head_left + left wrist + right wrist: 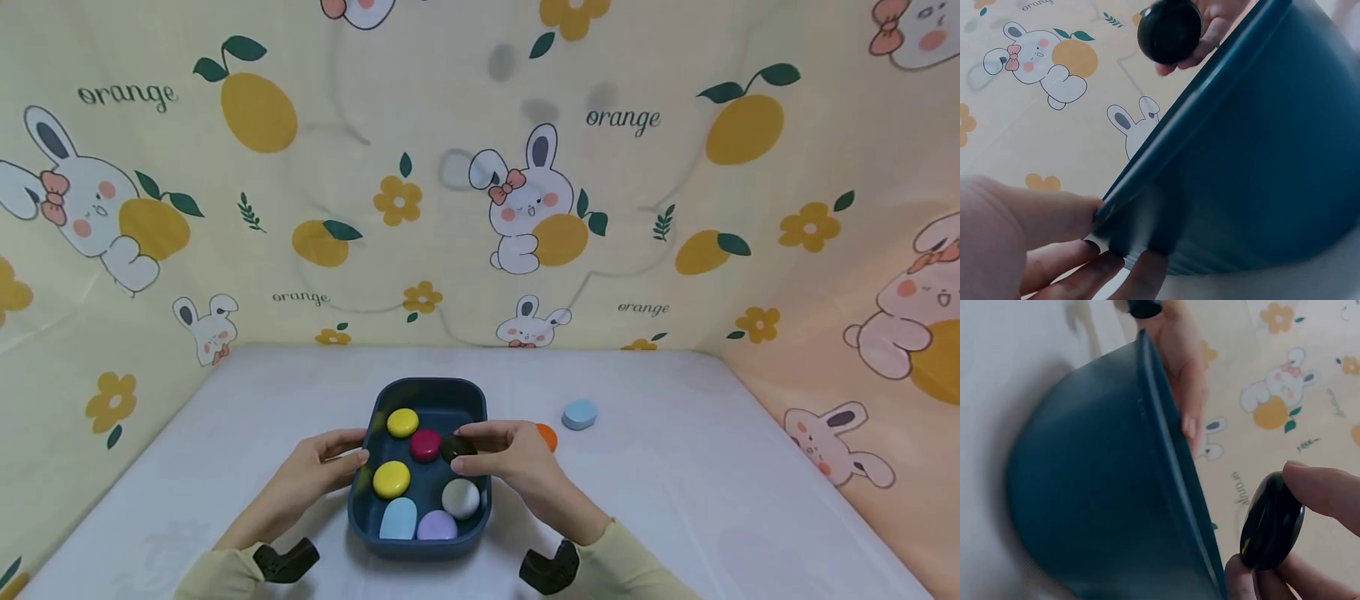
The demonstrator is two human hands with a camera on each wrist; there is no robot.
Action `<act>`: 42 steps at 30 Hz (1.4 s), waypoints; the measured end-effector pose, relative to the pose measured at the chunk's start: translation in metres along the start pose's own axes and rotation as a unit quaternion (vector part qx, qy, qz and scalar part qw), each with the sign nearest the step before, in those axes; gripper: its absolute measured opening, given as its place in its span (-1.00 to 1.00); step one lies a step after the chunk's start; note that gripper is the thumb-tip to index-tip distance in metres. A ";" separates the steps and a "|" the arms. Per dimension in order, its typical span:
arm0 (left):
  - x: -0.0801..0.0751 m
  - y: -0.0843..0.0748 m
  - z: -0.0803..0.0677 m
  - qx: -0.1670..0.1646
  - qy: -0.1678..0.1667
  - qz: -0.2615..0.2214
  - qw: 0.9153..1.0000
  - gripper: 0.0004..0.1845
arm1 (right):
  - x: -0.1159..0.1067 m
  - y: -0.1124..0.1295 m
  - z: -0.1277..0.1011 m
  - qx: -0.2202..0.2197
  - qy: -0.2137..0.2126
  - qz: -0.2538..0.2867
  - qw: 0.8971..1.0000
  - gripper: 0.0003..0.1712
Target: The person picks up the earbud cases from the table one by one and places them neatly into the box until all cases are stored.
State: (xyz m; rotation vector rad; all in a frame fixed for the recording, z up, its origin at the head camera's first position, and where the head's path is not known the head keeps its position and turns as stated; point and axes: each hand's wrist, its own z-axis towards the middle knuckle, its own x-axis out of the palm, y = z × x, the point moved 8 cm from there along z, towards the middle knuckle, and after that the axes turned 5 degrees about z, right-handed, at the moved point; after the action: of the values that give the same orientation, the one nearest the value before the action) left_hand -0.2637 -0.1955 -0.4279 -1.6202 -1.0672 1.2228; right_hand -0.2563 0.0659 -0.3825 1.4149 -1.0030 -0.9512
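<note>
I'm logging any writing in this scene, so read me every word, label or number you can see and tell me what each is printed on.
"orange": printed in dark green script on the yellow cartoon-rabbit backdrop cloth, at upper left, upper right, and smaller twice lower down.
Partial script on the same cloth in both wrist views: too cropped or tilted to read.
Dark blue plastic tub, coloured pebbles, black oval pebble pinched by the right hand: no text.

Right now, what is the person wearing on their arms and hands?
Both hands are bare: the left hand and the right hand have no gloves or rings that show. Pale yellow long sleeves cover the forearms up to the wrists. A small black device is strapped under each wrist, the other on the right.
</note>
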 end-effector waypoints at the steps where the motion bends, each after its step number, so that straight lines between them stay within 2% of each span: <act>1: 0.000 -0.001 0.000 0.001 0.000 0.000 1.000 -0.45 | 0.001 0.001 0.001 -0.005 0.002 -0.004 1.000 -0.49; 9: -0.004 -0.005 -0.002 0.002 0.001 0.000 1.000 -0.45 | 0.010 0.005 0.008 -0.020 0.005 -0.046 0.999 -0.54; 15: -0.005 -0.002 -0.005 -0.005 0.002 -0.004 1.000 -0.43 | 0.022 0.006 0.012 -0.025 0.038 -0.079 0.996 -0.54; 18: -0.006 -0.001 -0.007 -0.002 0.005 -0.003 1.000 -0.42 | 0.026 0.006 0.013 -0.023 0.040 -0.094 0.994 -0.54; 33: -0.002 0.002 0.000 -0.007 -0.004 -0.005 1.000 -0.45 | 0.029 0.003 0.019 -0.016 0.023 -0.120 0.992 -0.53; 42: -0.001 0.001 0.000 -0.001 -0.004 -0.003 1.000 -0.46 | 0.029 0.001 0.022 -0.017 0.024 -0.114 0.993 -0.52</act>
State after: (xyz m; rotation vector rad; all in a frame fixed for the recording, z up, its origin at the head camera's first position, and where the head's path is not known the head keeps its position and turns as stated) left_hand -0.2637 -0.1968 -0.4281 -1.6136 -1.0784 1.2264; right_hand -0.2680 0.0309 -0.3841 1.5403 -0.7963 -1.0891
